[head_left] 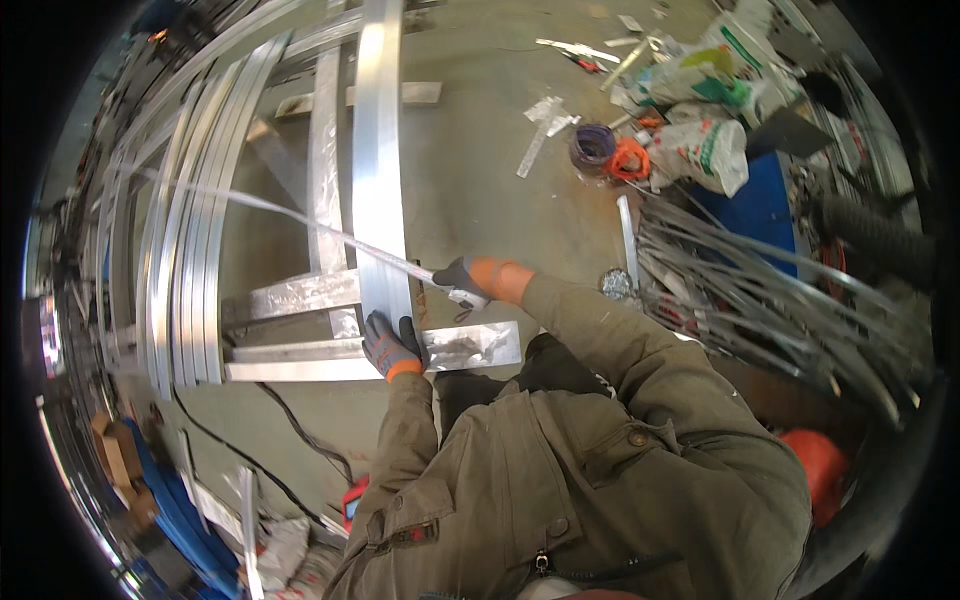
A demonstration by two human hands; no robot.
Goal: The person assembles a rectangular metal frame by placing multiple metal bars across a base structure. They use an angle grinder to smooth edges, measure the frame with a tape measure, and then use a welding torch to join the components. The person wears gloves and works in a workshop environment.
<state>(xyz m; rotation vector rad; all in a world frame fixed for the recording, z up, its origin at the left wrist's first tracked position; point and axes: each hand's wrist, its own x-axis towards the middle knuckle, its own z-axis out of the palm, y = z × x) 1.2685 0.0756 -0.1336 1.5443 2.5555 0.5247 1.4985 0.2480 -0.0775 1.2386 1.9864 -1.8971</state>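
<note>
My right hand [482, 278], in a grey and orange glove, is closed round a tape measure [466, 299]. Its blade [300, 217] runs out to the upper left, over the wide profile and across a row of long metal profiles [185, 250]. Gloved the same way, my left hand [394, 347] lies with fingers apart on the near end of a wide shiny metal profile [381, 180]. That profile rests on a crosswise metal bar [470, 346] right in front of my legs. Where the blade's far end sits is too blurred to tell.
To the right lie a bundle of thin metal strips [740, 290], white plastic bags [700, 150], a purple-rimmed roll [592, 147] and an orange ring-shaped thing [629, 158]. A black cable [305, 432] crosses the floor at lower left, near cardboard boxes [115, 450].
</note>
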